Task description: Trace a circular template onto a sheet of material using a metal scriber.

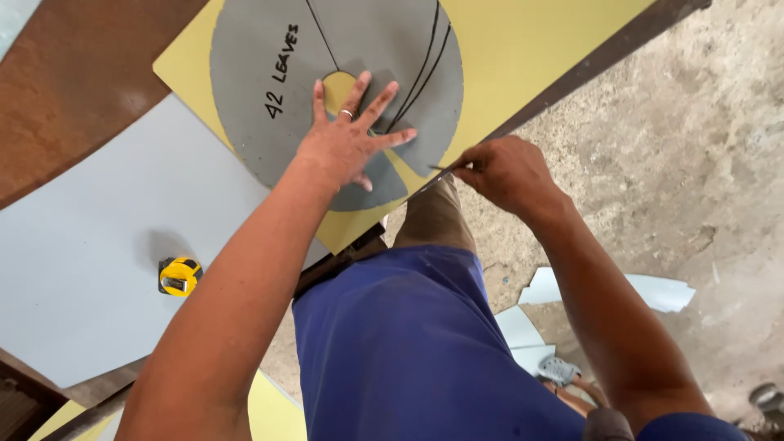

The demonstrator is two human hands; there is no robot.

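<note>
The left hand (347, 147) lies flat with fingers spread wide, pressing the grey round template (269, 106) onto the yellow sheet (523, 49). At the template's lower right edge, the right hand (506, 171) pinches a thin scriber (445, 169), wrist bent inward. A yellow tape measure (179, 275) sits well left, below the template.

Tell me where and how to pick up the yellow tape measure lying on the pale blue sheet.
Grip the yellow tape measure across its two flat sides, coming straight down from above. It lies alone on the pale blue sheet, apart from the left hand, so nothing blocks it; its compact boxy case suits a pinch.
</note>
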